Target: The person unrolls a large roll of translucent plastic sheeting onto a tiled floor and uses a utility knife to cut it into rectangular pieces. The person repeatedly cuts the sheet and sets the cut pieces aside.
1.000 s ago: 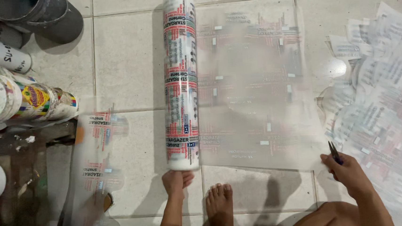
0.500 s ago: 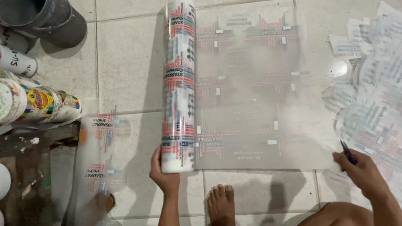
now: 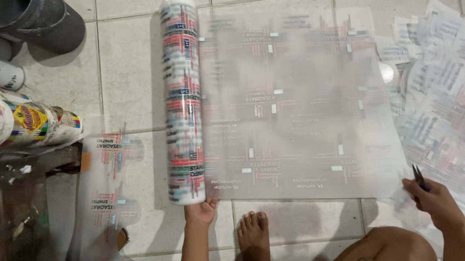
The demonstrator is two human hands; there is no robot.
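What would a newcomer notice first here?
The big printed film roll standing out on the tiled floor, with its clear sheet unrolled to the right. The left hand touches the roll's near end, while the right hand holds dark scissors at the sheet's near right corner. Cut labels pile at right, and cans lie at left.

Clear printed plastic film roll at upper centre carries red, grey and black label blocks; its unrolled translucent sheet repeats them faintly over pale beige floor tiles
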